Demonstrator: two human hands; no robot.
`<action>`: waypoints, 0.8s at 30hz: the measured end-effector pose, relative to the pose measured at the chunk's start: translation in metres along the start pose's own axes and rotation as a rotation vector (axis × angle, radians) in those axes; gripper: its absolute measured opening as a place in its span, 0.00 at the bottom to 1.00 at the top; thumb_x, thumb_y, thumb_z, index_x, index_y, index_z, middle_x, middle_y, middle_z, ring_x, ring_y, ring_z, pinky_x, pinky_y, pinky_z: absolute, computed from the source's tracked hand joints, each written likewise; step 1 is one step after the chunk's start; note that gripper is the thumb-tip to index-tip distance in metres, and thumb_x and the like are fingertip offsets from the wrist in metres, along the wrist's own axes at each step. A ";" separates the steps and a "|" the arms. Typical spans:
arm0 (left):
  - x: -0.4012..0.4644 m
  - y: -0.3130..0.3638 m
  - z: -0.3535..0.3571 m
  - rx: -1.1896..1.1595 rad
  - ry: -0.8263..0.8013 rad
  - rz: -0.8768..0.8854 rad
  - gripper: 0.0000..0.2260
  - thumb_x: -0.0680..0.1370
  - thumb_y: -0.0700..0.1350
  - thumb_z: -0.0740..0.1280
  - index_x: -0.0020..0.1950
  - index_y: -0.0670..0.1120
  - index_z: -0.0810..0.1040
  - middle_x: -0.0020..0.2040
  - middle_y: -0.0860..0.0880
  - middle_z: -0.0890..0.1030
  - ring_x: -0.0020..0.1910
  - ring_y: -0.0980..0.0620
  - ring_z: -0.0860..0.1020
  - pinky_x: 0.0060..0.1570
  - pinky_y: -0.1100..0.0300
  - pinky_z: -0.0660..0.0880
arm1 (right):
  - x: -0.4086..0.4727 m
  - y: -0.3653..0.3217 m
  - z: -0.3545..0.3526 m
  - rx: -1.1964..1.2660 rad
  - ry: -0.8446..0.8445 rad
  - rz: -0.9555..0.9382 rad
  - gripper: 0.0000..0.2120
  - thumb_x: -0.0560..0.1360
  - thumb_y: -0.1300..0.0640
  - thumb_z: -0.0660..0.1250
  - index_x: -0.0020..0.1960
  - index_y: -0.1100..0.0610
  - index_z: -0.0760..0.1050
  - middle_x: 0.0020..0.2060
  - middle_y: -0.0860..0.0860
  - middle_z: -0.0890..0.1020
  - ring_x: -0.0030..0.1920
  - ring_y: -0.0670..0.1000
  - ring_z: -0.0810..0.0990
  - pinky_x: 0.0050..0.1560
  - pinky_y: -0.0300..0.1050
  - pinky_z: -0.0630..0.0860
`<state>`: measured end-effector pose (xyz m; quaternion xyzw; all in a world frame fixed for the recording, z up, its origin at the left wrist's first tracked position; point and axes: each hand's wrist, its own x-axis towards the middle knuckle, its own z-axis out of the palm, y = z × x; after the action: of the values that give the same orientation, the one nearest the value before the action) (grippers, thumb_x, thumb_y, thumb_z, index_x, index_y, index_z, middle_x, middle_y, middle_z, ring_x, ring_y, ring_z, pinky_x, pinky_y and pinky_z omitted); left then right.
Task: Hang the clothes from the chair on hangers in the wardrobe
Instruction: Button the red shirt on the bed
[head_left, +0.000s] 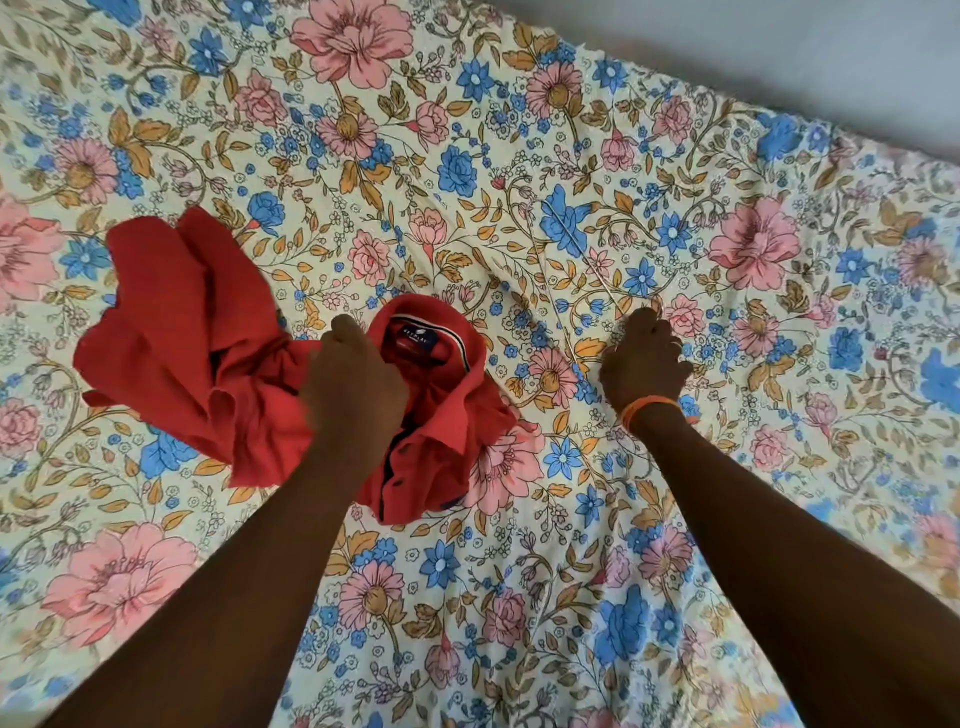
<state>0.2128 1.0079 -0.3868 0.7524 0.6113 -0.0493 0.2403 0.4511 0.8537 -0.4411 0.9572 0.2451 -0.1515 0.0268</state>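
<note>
A crumpled red polo shirt (291, 374) lies on the floral bedsheet (727, 156), its collar bunched in the left hand (353, 384)'s grip, while the right hand (644, 358) pinches a thin wire hanger (558, 291), likely next threaded into the neck.

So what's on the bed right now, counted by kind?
Crumpled red collared shirt, gripped by left hand: 1
Thin metal wire hanger, held by right hand: 1
Orange wristband: 1
Floral bedsheet: 1
Total: 4
</note>
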 end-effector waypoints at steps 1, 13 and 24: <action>0.001 0.003 0.000 0.011 0.000 0.027 0.17 0.76 0.39 0.63 0.63 0.36 0.67 0.59 0.36 0.75 0.56 0.34 0.76 0.48 0.43 0.74 | 0.004 0.000 0.002 0.029 0.005 0.004 0.24 0.78 0.57 0.61 0.72 0.58 0.59 0.62 0.62 0.71 0.62 0.66 0.72 0.59 0.66 0.71; 0.014 0.011 -0.011 -0.442 0.085 -0.155 0.06 0.81 0.42 0.65 0.55 0.41 0.78 0.49 0.48 0.78 0.47 0.48 0.74 0.42 0.61 0.61 | 0.014 -0.009 -0.014 0.669 -0.137 0.141 0.06 0.79 0.70 0.59 0.53 0.61 0.70 0.44 0.60 0.79 0.41 0.58 0.81 0.36 0.42 0.74; -0.050 0.060 -0.104 -0.644 -0.099 -0.002 0.06 0.84 0.44 0.60 0.58 0.45 0.75 0.48 0.49 0.78 0.41 0.58 0.75 0.32 0.73 0.65 | -0.048 -0.089 -0.152 1.413 0.003 0.258 0.15 0.81 0.60 0.58 0.38 0.53 0.75 0.30 0.48 0.73 0.30 0.47 0.69 0.31 0.40 0.66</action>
<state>0.2340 0.9985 -0.2588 0.6338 0.5838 0.1097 0.4954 0.4109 0.9285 -0.2798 0.7673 -0.0264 -0.2681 -0.5819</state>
